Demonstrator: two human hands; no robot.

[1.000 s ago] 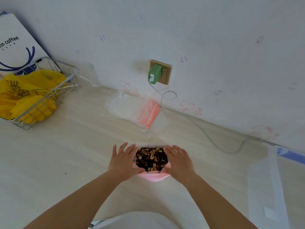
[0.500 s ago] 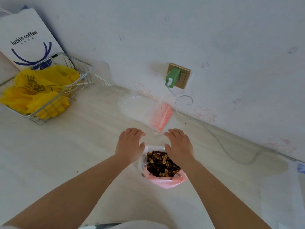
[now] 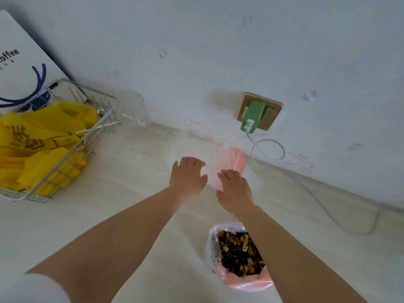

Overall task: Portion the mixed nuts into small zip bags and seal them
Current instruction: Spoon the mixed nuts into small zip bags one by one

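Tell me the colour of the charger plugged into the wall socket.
Green: the charger with a white cable, seen in the head view.

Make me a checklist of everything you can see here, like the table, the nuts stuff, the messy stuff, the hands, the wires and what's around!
Surface: pale wood-look counter, a few dark specks.
Job's things: open pink bag of mixed nuts standing near the person; stack of clear zip bags with red strips by the wall, none filled yet.
Clutter: wire basket holding yellow bags; white coffee paper bag behind it.
Hands: left hand and right hand open, fingers spread, reaching over the zip bags.
Cables: white cable from the green charger, looping along the counter.
Surroundings: pale wall with faint stickers; brass socket.
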